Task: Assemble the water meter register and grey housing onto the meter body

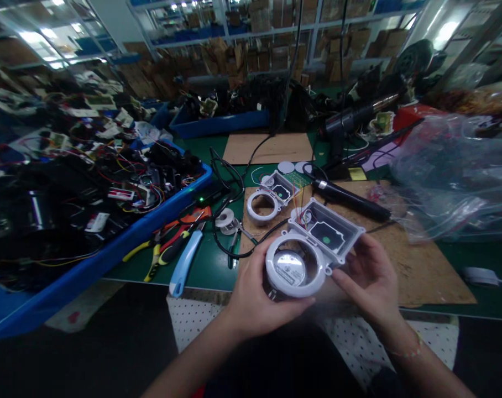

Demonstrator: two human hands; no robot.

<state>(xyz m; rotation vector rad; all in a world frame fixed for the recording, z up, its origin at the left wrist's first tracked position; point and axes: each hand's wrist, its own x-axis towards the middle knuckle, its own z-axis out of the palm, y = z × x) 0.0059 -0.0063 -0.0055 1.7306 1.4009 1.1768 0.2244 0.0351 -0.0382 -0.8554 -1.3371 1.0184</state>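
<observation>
A light grey plastic housing point(345, 258), with a ring on its left part and a rectangular box on its right, is held up over the table's front edge. My left hand point(255, 296) wraps round the ring side, thumb along its lower rim. Inside the ring shows a round metallic part point(290, 267) with a label. My right hand point(369, 279) grips the lower right of the box, with fingers behind it. Thin coloured wires rise from the box's upper left corner. Behind it, a similar smaller-looking housing point(262, 207) lies on the brown board point(425, 271).
A blue tray point(151, 218) heaped with black parts and wires stands left. Pliers point(174, 246), a light blue-handled cutter point(187, 262) and a solder spool point(226, 220) lie beside it. A black cylindrical tool point(353, 200) and clear plastic bags point(462, 177) are at right.
</observation>
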